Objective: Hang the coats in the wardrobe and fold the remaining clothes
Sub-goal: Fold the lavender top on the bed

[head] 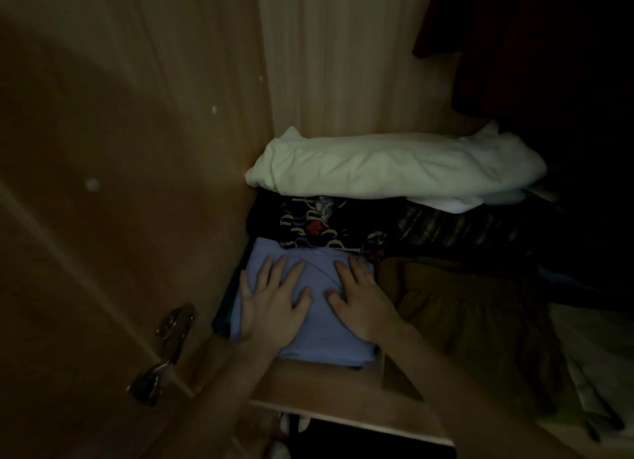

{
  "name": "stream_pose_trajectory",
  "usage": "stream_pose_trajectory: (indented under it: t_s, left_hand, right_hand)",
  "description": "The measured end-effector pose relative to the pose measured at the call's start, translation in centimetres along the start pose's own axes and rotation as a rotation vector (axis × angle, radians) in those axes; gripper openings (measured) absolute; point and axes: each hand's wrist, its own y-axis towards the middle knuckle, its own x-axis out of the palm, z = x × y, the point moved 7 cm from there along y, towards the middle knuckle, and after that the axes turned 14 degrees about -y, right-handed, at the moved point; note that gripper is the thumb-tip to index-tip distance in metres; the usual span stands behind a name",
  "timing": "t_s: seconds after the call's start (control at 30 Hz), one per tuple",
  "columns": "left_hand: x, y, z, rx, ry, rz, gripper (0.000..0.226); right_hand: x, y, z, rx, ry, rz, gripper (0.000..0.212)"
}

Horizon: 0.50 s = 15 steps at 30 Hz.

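A folded light-blue garment (pixel 319 335) lies on top of a small pile at the left end of a wooden wardrobe shelf (pixel 329 390). My left hand (pixel 271 297) rests flat on its left half with the fingers spread. Flat on the right half lies my right hand (pixel 360 300), fingers pointing into the wardrobe. Neither hand grips the cloth. Behind the blue garment lies a dark patterned garment (pixel 322 228), and behind that a bundled white garment (pixel 394 170).
The open wardrobe door (pixel 103 184) with metal hinges (pixel 171 328) stands close on the left. A brown garment (pixel 473 314) fills the shelf to the right. Dark red clothing (pixel 514 47) hangs at the upper right. The scene is dim.
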Motion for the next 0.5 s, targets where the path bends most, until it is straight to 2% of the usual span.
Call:
stream_pose_trajectory:
  t_s: [0.07, 0.17, 0.33, 0.5]
  left_hand:
    - [-0.7, -0.1, 0.4, -0.025, 0.032, -0.054, 0.073]
    - [-2.4, -0.6, 3.1, -0.025, 0.026, -0.071, 0.084]
    - [-4.1, -4.1, 13.9, 0.257, -0.023, -0.088, 0.076]
    - [-3.7, -8.3, 23.4, 0.447, -0.024, -0.047, 0.07]
  right_hand:
    - [-2.2, -1.8, 0.0, -0.027, -0.038, 0.028, 0.065]
    - [-5.9, -6.0, 1.1, -0.026, -0.119, 0.158, 0.06]
    - [-9.8, -13.3, 5.3, 0.096, -0.243, 0.261, 0.062]
    - [-12.0, -22.3, 10.6, 0.286, -0.294, 0.315, 0.064]
